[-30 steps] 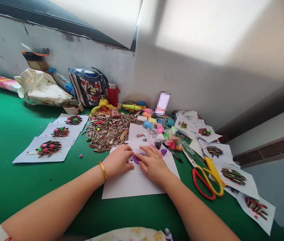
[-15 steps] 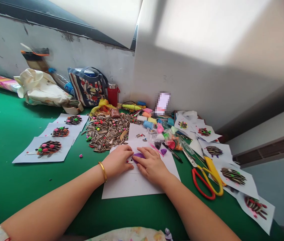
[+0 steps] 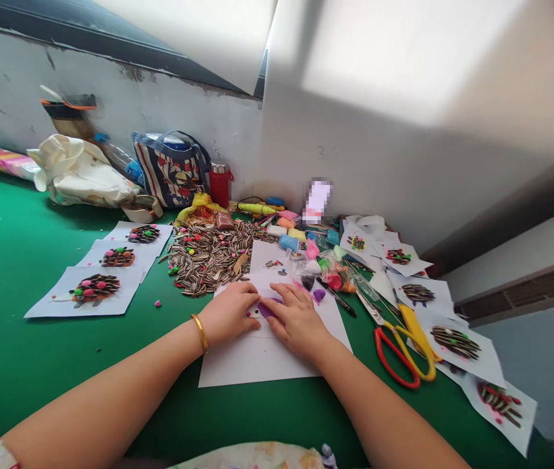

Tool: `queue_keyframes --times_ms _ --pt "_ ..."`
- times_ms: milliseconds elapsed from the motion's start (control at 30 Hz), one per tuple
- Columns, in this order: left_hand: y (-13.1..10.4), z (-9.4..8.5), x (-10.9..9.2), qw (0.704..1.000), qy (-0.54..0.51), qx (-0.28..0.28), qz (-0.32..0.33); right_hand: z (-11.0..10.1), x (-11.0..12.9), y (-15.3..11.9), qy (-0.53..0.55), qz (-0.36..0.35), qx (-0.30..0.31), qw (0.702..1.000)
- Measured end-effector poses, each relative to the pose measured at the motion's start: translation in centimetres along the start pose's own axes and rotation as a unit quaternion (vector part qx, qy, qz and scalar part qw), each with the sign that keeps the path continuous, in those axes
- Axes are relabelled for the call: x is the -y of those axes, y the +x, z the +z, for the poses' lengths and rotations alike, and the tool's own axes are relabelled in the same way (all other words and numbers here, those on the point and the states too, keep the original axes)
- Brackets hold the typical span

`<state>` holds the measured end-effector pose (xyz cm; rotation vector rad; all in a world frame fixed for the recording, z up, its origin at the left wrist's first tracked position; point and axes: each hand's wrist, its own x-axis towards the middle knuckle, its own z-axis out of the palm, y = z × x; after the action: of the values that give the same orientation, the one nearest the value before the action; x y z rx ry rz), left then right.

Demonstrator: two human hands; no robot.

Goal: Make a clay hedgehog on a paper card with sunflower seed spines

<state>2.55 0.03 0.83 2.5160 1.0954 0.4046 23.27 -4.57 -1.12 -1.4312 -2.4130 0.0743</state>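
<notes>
White paper lies on the green table in front of me. On it is a flat purple clay piece, partly covered by my right hand, whose fingers are spread and press on it. My left hand, with a gold bangle on the wrist, rests on the paper at the left of the clay, fingertips beside small red and black dots. Its fingers lie close together, flat, with nothing visible in them. A small purple lump sits right of my right hand. Beyond the hands, a smaller sheet holds a few seeds.
A seed pile lies behind my left hand. Coloured clay packs stand behind the paper. Scissors and a yellow cutter lie right. Decorated cards flank both sides. A bag and red bottle stand by the wall.
The fingers of my right hand have shifted slightly on the purple clay, with the index finger a little further up. My left hand has barely moved.
</notes>
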Motion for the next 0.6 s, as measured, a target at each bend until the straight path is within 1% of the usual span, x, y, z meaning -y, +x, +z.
queue_keyframes --times_ms 200,433,500,600 --pt "0.1 0.1 0.1 1.0 0.005 0.0 -0.002 0.3 0.1 0.1 -0.006 0.0 0.006 1.0" --pt "0.0 -0.1 0.1 1.0 0.002 0.012 0.011 0.2 -0.8 0.3 0.017 0.047 -0.065 0.997" --pt "0.0 -0.2 0.1 1.0 0.006 0.015 0.022 0.2 -1.0 0.3 0.023 0.048 -0.067 0.996" --pt "-0.1 -0.2 0.1 0.999 0.011 0.021 0.026 0.1 -0.9 0.3 0.025 0.04 -0.054 0.997"
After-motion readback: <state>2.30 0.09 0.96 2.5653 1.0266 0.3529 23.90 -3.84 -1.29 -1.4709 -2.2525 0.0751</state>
